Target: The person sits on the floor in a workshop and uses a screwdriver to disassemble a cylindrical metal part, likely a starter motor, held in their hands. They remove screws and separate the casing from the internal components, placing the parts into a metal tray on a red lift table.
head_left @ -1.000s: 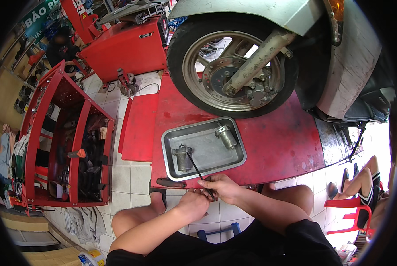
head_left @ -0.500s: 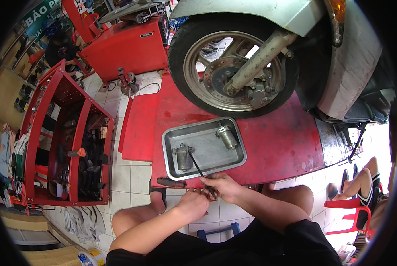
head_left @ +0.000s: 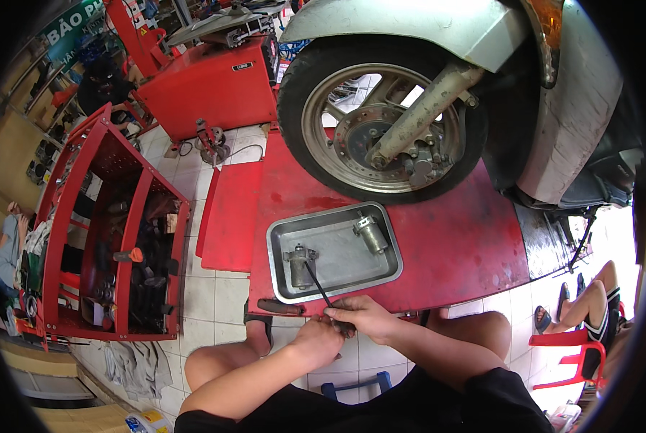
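Note:
Two metal cylindrical motors lie in a grey metal tray [head_left: 274, 268]. A black cable [head_left: 321, 286] runs from the left motor [head_left: 301, 267] over the tray's near rim to my hands. The right motor [head_left: 370, 234] rests apart, near the tray's far right corner. My right hand [head_left: 362, 318] is closed, pinching the cable between thumb and fingers. Just below and left of it, my left hand [head_left: 318, 342] has its fingers curled at the cable's dark end, touching the right hand. The fingers largely hide that end.
The tray stands on a red platform [head_left: 453, 249] beneath a scooter's front wheel [head_left: 294, 130]. A dark handle-like tool [head_left: 279, 307] lies along the platform's near edge. A red tool rack [head_left: 113, 238] stands at left, a blue stool [head_left: 357, 386] below me, and a seated person at right.
The whole view has shifted slightly, with the scene lower in it. My hands have drawn closer together around the cable's end. The motors and tray stay put.

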Action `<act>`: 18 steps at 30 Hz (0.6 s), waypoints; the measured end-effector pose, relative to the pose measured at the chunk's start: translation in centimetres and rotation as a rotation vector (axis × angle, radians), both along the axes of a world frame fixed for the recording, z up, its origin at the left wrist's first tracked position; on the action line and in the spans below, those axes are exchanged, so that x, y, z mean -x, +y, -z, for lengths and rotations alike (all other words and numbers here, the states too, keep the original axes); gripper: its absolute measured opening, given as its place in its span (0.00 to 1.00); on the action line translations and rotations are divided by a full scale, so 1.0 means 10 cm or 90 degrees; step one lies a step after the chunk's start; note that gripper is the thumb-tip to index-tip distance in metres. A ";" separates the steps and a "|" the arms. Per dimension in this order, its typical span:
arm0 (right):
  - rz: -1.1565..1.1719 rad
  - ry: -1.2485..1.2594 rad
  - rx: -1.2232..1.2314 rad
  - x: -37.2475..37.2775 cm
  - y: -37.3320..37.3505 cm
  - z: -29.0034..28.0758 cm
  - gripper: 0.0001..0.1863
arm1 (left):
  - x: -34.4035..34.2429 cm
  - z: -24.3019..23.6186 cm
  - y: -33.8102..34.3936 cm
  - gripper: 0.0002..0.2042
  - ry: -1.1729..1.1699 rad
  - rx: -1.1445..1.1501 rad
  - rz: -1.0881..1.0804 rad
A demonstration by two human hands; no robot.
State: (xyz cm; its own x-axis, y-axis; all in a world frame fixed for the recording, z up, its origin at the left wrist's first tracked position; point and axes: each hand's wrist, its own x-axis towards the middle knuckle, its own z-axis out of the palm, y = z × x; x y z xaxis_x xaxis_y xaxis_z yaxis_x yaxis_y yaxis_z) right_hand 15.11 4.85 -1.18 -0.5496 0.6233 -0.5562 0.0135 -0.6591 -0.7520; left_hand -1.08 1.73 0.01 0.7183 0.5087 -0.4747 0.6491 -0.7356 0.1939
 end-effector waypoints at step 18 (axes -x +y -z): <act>-0.064 0.018 -0.042 -0.03 0.00 0.11 0.15 | -0.04 -0.10 0.02 0.23 0.027 0.048 -0.008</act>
